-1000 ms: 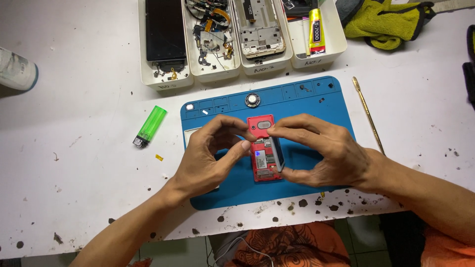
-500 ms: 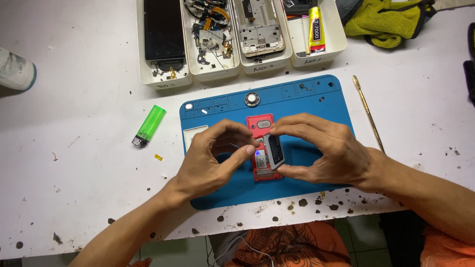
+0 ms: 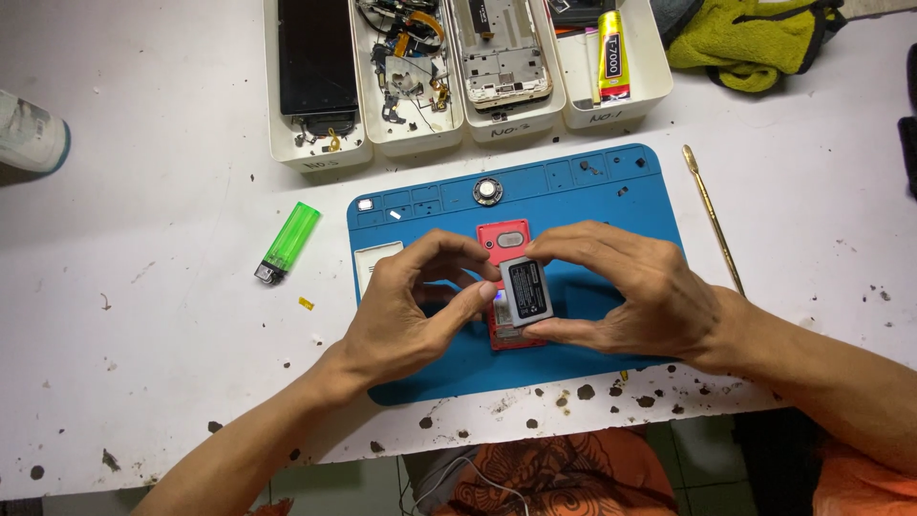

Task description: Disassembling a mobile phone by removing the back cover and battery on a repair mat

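- Gripping a small grey battery (image 3: 526, 292), the right hand (image 3: 638, 291) is pinching it between thumb below and fingers above, tilted over a red phone (image 3: 504, 250) lying open-backed on the blue work mat (image 3: 592, 191)
- Steadying things from the other side, the left hand (image 3: 413, 311) is curling in, thumb tip touching the battery's left edge, fingertips resting on the phone's upper left corner
- Hiding most of the phone's body, the battery and both hands are leaving only its top with the camera window and a strip of the lower end showing; what sits in the open bay is too small to make out
- Running out of frame at the top, four white trays (image 3: 411, 124) are getting cut off; one is carrying a dark screen panel (image 3: 317, 57), others loose parts, a bare phone frame (image 3: 501, 53) and a yellow glue tube (image 3: 611, 55)
- Sitting on the white, speckled table (image 3: 143, 363): a green lighter (image 3: 287, 242) left of the mat, a thin metal pry tool (image 3: 713, 220) to its right, a yellow-green cloth (image 3: 755, 43) far right
- Peeking in below the table edge, orange patterned fabric (image 3: 564, 478) is showing
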